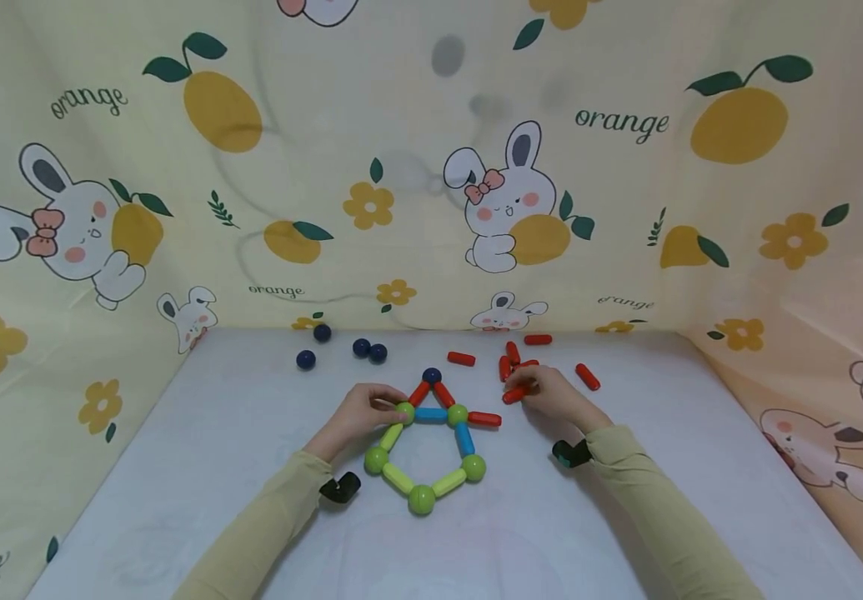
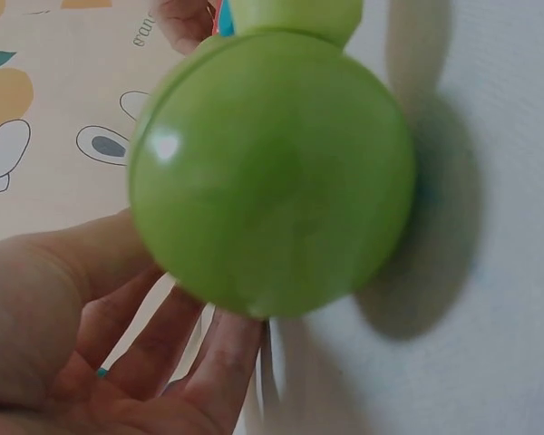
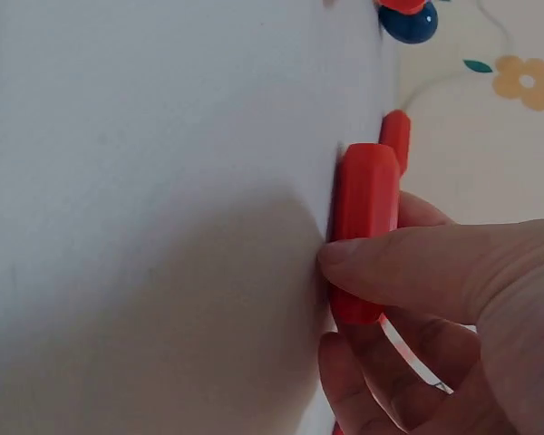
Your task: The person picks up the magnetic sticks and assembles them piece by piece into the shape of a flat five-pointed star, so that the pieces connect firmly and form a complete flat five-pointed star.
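Note:
On the white table lies a closed ring of green balls joined by green and blue rods. Two red rods and a dark blue ball [image 1: 432, 377] form a triangle at its top, and another red rod [image 1: 485, 419] sticks out to the right. My left hand [image 1: 362, 414] grips the ring's upper left green ball [image 1: 405, 412] with thumb and fingers. In the left wrist view, a nearer green ball [image 2: 272, 172] hides part of that grip. My right hand [image 1: 551, 395] pinches a loose red rod [image 3: 366, 204] between thumb and fingers, low over the table.
Several loose red rods lie around my right hand, one red rod [image 1: 587, 377] farther right and another red rod [image 1: 462, 359] to the left. Several dark blue balls, including one ball [image 1: 306, 360], sit at the back left. A printed curtain [image 1: 416, 250] rises behind the table [image 1: 251, 533].

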### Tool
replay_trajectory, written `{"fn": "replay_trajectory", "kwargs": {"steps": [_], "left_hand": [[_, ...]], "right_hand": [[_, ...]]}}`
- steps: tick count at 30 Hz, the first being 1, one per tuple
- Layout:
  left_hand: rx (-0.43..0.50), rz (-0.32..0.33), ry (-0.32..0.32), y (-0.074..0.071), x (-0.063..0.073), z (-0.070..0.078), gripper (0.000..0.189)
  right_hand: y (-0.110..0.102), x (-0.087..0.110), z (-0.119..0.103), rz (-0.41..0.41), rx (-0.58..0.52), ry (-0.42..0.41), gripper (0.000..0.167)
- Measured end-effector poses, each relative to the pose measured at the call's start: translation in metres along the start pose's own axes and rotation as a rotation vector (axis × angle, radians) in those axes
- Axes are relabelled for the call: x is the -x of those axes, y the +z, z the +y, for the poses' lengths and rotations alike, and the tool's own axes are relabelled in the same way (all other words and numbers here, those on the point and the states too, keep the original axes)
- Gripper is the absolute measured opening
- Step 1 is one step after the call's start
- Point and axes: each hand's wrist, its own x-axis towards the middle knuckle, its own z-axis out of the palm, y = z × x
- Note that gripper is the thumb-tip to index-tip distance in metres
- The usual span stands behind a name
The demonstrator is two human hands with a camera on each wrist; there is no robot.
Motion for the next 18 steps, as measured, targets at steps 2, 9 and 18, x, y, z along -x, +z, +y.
{"fn": "replay_trajectory", "kwargs": {"steps": [2, 9, 18], "left_hand": [[0.004, 0.0, 0.001, 0.0, 0.0, 0.0, 0.028], [0.002, 0.002, -0.003, -0.001, 0.001, 0.001, 0.029], [0.004, -0.003, -0.008, -0.001, -0.001, 0.001, 0.028]], "right_hand": [[-0.002, 0.003, -0.002, 0.011, 0.021, -0.003, 0.03], [-0.009, 0.02, -0.015, 0.014, 0.035, -0.106, 0.027], [0.013, 0.047, -0.037, -0.078, 0.054, -0.269, 0.027]]}}
